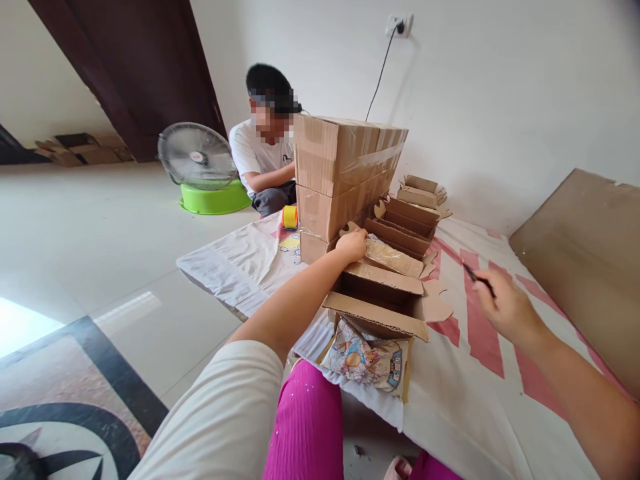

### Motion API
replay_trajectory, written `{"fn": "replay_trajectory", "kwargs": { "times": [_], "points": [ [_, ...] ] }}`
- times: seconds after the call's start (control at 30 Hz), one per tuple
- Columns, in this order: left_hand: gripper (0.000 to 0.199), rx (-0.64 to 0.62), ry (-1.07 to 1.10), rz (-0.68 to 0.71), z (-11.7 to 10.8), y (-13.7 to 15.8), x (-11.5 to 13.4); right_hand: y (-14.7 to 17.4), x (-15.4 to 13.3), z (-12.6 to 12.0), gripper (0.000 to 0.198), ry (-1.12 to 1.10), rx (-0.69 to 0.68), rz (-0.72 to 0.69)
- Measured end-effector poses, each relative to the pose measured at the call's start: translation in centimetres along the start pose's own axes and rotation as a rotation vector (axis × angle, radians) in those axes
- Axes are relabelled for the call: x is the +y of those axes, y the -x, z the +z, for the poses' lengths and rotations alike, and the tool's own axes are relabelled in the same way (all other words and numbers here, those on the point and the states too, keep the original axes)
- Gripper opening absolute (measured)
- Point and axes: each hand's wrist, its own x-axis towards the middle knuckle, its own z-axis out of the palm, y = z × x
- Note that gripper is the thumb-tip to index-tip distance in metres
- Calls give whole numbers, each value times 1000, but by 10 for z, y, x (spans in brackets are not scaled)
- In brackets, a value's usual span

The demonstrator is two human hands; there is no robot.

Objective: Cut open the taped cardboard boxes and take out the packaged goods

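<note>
Toward the middle of the row of cartons, my left hand (353, 245) is closed on the left end of a cardboard box (393, 259) with shiny clear tape on it; its fingertips are partly hidden. Nearer to me stands an open cardboard box (375, 313), its flaps raised and spread. My right hand (505, 303) is over the cloth to the right, fingers wrapped round a thin black tool (480, 280). Whether that is a knife or a pen I cannot tell. Beyond my left hand are further open boxes (413, 217).
Taped cartons (350, 153) are stacked high behind my left hand. A person (263, 150) sits beyond them, near a yellow tape roll (289, 217). A printed package (367, 357) lies at the near cloth edge. Left stand a fan (197, 157) and green basin (215, 198); right, a brown board (580, 260).
</note>
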Motion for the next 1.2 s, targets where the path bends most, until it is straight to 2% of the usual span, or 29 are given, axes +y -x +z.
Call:
{"fn": "replay_trajectory", "kwargs": {
  "times": [0.1, 0.2, 0.27, 0.37, 0.53, 0.77, 0.87, 1.03, 1.2],
  "points": [
    [33, -31, -12, -4, -2, -1, 2, -49, -60, 14, 32, 41, -227, -181],
    [32, -52, -30, -14, -2, -2, 3, -88, -106, 40, 32, 232, -469, -270],
    [33, -55, -40, -15, -2, -3, 4, -108, -126, 55, 33, 362, -567, -354],
    [33, -53, -50, -13, 0, -2, 3, -131, -142, 68, 31, 423, -638, -430],
    [32, -51, -54, -12, 1, -1, 3, -148, -155, 66, 29, 483, -730, -488],
    [32, -43, -47, -7, 1, -1, 3, -151, -154, 47, 23, 577, -830, -496],
    [32, -45, -44, -11, 1, -2, 3, -151, -156, 46, 26, 567, -813, -516],
    [32, -45, -41, -9, 0, -1, 2, -151, -157, 58, 35, 521, -767, -558],
    [33, -45, -27, -13, 0, -1, 2, -150, -150, 63, 34, 485, -758, -575]
  ]
}}
